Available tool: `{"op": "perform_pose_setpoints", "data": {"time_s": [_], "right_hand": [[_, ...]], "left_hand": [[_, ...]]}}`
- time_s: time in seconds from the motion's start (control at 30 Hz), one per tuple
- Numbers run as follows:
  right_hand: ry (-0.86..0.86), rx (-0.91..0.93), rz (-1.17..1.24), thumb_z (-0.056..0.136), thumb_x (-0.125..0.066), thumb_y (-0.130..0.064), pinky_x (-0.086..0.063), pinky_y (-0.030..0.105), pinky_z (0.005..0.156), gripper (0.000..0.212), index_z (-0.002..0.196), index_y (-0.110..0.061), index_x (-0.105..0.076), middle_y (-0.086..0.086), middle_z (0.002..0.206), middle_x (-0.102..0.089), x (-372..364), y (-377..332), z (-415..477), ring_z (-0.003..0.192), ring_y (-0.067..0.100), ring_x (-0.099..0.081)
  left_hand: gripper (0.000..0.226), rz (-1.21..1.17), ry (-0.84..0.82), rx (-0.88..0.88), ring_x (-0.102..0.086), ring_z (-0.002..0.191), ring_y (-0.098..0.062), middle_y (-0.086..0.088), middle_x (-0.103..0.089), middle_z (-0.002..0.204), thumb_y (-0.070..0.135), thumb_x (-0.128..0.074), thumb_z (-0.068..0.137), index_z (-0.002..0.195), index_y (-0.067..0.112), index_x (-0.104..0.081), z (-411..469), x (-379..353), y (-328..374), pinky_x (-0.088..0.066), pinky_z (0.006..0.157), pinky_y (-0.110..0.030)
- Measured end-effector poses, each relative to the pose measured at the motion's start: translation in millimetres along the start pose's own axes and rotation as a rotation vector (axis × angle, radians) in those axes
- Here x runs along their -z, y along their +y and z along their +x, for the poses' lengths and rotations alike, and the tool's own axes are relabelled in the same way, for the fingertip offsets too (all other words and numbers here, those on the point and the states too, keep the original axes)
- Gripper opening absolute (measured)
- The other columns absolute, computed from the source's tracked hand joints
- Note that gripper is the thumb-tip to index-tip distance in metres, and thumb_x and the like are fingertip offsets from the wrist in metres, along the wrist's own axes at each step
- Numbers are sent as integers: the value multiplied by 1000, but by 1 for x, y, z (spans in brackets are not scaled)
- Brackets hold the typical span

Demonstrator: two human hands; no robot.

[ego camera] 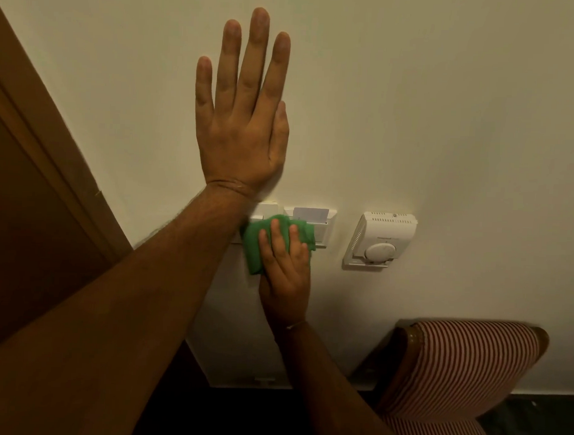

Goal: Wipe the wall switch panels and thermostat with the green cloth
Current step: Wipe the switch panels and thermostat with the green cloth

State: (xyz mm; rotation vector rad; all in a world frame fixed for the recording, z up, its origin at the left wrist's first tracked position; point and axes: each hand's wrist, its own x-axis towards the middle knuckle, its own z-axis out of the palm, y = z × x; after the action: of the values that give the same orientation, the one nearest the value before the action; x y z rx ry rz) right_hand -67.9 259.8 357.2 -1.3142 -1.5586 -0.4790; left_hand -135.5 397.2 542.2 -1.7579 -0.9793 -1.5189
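My right hand (285,276) presses a crumpled green cloth (253,248) against the white wall switch panels (324,223); the cloth and my left forearm hide most of the left panel. A white card stands in the slot of the right panel (310,213). The white thermostat (380,241) with a round dial is mounted to the right, untouched. My left hand (242,118) lies flat on the wall above the panels, fingers straight and pointing up, holding nothing.
A brown wooden door frame (44,150) runs down the left side. A chair with red-and-white striped upholstery (462,363) stands against the wall at the lower right. The cream wall (446,92) is bare elsewhere.
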Motion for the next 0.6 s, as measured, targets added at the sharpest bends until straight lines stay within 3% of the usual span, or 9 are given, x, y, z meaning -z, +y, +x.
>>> {"op": "perform_pose_setpoints", "data": {"time_s": [0.17,0.27,0.37,0.43,0.6], "right_hand": [[-6,-4,-73,111,-32,-6,-27,47,132,47,155,-12,-44,6,164,-42,23,35,-10,164,22,-23],[105,-179,-45,105,-42,8,-37,57,126,50,153,-5,-44,14,162,-43,35,50,-15,164,18,-21],[155,-238,44,96,-45,22,-31,59,128,63,153,-4,-43,17,162,-43,29,41,-13,164,20,-20],[142,-196,99,86,-44,25,-27,57,131,74,154,-6,-45,15,164,-42,21,27,-9,163,28,-24],[31,-14,70,98,-52,10,-22,43,132,65,156,-17,-45,-1,167,-39,4,2,6,161,25,-31]], "left_hand": [[72,7,18,-5,14,175,-17,9,17,187,39,-28,118,182,32,3,0,-8,-4,4,141,-50],[72,-2,20,8,15,174,-15,10,20,186,38,-29,118,182,32,5,0,-7,-2,6,141,-49],[72,-13,12,2,17,173,-15,11,23,184,37,-28,119,181,33,8,-1,-1,2,6,141,-49],[71,-13,5,-9,17,173,-15,11,23,184,36,-28,119,180,32,7,-1,2,3,6,142,-49],[69,-2,-16,-17,15,172,-14,9,13,190,36,-27,120,180,32,7,-1,9,3,3,142,-50]]}}
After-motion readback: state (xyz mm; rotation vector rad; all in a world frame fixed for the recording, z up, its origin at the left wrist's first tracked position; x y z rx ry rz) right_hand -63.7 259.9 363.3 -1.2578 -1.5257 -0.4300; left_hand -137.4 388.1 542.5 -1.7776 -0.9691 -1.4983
